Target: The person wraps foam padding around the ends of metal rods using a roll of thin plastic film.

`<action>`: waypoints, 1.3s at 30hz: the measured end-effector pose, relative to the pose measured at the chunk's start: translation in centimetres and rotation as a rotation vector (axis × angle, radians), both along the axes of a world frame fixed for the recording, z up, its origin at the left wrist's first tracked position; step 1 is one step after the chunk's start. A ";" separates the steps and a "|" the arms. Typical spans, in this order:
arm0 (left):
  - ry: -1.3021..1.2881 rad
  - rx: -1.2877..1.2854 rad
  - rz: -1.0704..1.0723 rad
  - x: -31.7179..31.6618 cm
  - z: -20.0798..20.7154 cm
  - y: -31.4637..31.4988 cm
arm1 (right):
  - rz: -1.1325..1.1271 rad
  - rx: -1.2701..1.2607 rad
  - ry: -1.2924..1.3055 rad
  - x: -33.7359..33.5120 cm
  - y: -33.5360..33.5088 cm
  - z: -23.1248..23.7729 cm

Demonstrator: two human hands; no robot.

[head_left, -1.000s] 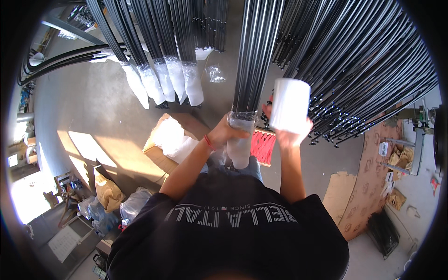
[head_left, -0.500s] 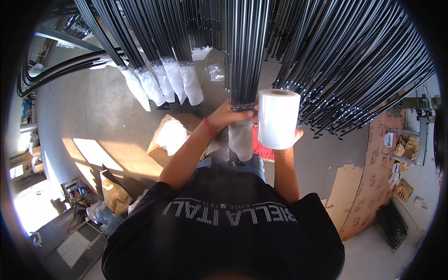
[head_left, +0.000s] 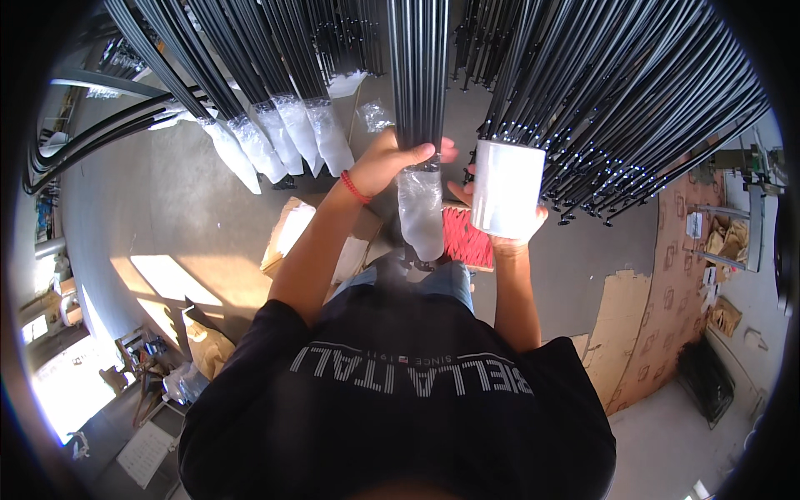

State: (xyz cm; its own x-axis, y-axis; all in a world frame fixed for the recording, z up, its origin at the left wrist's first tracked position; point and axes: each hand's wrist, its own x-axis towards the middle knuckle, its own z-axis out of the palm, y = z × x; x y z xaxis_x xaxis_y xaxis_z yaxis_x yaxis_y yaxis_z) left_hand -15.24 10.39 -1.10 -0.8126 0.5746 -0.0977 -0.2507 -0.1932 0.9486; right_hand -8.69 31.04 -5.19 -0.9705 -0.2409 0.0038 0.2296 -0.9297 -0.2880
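In front of me hangs a bundle of long black rods (head_left: 419,75), its lower end covered by clear-white plastic wrapping (head_left: 421,212). My left hand (head_left: 402,157), with a red bracelet at the wrist, is wrapped round the bundle just above that covering; the thumb lies across the front and fingertips show on the right side. Close to its right, my right hand (head_left: 527,231) grips a thick roll of plastic film (head_left: 510,185), held roughly upright. Part of that hand is hidden behind the roll, with fingers showing along its left side.
Several wrapped rod bundles (head_left: 292,137) hang to the left. Many unwrapped black rods (head_left: 617,125) crowd the right. Below are an open cardboard box (head_left: 287,229), a red patterned thing (head_left: 468,237) on the floor and cardboard sheets (head_left: 621,321). A crumpled plastic piece (head_left: 375,115) lies beyond.
Both hands have moved slightly away from my body; the left has shifted left with the bundle. The roll has tilted so its top face hardly shows, and it has come apart from the bundle.
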 end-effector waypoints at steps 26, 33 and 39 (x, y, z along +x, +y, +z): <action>0.064 -0.243 0.204 0.1 -1.7 -1.6 | 0.055 0.055 -0.095 -1.4 -1.3 -3.7; -0.185 -0.111 0.123 1.0 -6.9 -3.2 | 0.103 0.027 -0.149 -2.4 -2.6 -2.8; -0.128 -0.191 0.265 -0.4 -7.2 -3.4 | 0.063 0.190 -0.191 -0.5 0.5 -6.5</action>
